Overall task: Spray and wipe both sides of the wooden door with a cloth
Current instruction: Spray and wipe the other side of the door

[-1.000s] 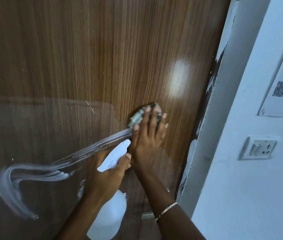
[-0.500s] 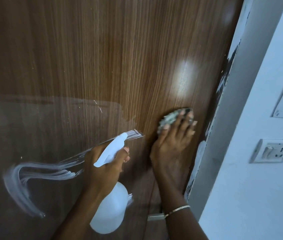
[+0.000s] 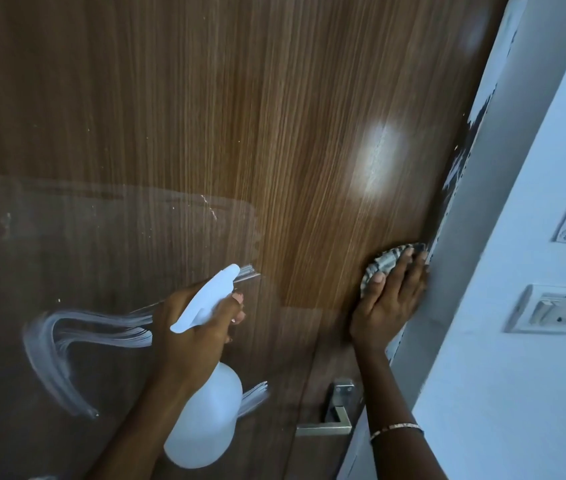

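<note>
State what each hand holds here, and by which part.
The left hand grips the white spray bottle round its neck, under the trigger head. The right hand presses the striped cloth flat against the door, fingers straight.

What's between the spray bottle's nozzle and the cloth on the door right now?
Head view: only bare wooden door between the spray bottle and the cloth; no other object there.

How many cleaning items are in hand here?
2. The white spray bottle is gripped in the left hand; the striped cloth is under the right hand, pressed on the door beside the frame. None seems hidden.
</note>
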A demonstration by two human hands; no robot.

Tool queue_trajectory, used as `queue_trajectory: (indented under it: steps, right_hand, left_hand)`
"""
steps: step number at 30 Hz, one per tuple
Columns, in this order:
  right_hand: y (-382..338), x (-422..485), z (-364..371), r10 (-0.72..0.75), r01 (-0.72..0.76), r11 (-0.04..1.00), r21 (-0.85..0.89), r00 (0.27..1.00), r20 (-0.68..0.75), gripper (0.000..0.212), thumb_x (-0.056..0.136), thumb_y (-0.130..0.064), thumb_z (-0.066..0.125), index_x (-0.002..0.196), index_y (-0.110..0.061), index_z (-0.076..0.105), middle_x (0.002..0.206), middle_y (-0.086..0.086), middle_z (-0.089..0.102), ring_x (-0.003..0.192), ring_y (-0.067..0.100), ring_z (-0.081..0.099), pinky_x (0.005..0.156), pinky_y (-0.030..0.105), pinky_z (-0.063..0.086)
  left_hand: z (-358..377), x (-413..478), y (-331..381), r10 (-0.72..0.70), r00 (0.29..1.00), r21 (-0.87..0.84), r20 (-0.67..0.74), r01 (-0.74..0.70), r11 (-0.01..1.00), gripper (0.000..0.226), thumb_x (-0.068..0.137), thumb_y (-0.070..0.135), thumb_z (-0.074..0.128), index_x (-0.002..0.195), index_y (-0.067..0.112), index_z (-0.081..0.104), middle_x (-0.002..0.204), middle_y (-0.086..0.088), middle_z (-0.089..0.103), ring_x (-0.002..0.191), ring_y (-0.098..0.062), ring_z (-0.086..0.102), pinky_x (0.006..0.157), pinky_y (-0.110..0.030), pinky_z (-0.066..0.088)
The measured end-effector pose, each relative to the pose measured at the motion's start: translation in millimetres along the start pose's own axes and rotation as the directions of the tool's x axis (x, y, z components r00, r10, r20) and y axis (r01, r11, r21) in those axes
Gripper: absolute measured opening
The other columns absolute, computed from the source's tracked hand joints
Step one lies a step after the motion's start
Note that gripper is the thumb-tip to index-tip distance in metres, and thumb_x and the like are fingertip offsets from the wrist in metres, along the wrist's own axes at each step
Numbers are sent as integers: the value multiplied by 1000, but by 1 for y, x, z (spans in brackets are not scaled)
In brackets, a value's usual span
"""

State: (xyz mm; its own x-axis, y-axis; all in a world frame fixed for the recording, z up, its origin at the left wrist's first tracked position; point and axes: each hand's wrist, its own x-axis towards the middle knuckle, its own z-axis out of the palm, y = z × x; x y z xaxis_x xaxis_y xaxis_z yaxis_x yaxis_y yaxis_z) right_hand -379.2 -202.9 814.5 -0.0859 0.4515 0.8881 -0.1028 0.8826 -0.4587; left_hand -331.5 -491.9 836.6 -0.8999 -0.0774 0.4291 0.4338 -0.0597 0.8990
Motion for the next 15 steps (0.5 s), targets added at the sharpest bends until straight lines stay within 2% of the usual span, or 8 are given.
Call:
queue_trajectory:
  steps: [3,5,7,8,10,11,13,15]
  right_hand:
    - [-36,-9,5,160,-160,987,14,987,-18,56,111,-30,28,164,-13,22,172,7,15,159,28,9,127,55,13]
    - [-74,-21,16,143,-143,990,13,990,-15,56,111,-32,26,164,-13,21,172,8,14,159,31,8,128,52,10]
    - [-117,-42,32,-54,54,998,15,998,30,55,111,-35,29,162,-15,24,171,9,17,158,36,12,128,53,10]
    - [-138,-54,40,-176,175,984,20,983,54,55,110,-36,34,161,-17,26,170,8,19,157,38,16,127,54,13]
    - [-166,-70,53,-378,375,926,43,923,70,58,105,-37,52,159,-21,35,167,6,28,154,37,26,124,56,21]
    - [-171,-71,56,-447,445,894,47,891,75,60,102,-38,59,157,-22,41,165,6,34,153,36,30,123,57,24]
    - [-173,-55,58,-537,536,843,43,841,68,54,102,-38,59,152,-22,49,161,6,41,152,35,33,122,58,28]
    - [-179,-19,54,-569,568,822,40,821,49,49,105,-35,54,152,-20,51,161,7,42,152,35,32,120,59,29]
  left_hand:
    - [-6,-1,-4,1,1000,33,-13,0,999,46,75,42,73,101,4,66,91,-11,72,71,-27,68,57,-20,56]
    - [-8,-4,-3,4,999,24,-45,-3,1000,46,74,43,71,100,5,66,93,-12,72,73,-27,68,66,-30,57]
    - [-11,-7,3,21,997,41,-72,-18,999,39,77,43,73,97,9,68,88,-7,74,72,-24,69,68,-34,60]
    - [-13,-8,7,47,996,53,-77,-43,998,27,81,37,74,92,12,70,81,-3,74,68,-22,69,63,-31,60]
    - [-19,-11,15,84,993,75,-87,-78,994,7,83,26,71,83,19,70,68,7,72,63,-18,69,52,-17,54]
    - [-22,-11,19,82,992,93,-95,-74,993,4,82,26,71,82,24,68,66,12,71,64,-16,70,51,-13,53]
    - [-29,-9,20,94,990,114,-106,-82,990,12,83,21,71,80,31,65,65,24,69,69,-6,70,53,-12,53]
    - [-37,-6,22,72,989,85,-126,-62,994,12,84,20,72,81,29,65,66,21,70,69,-7,70,54,-13,54]
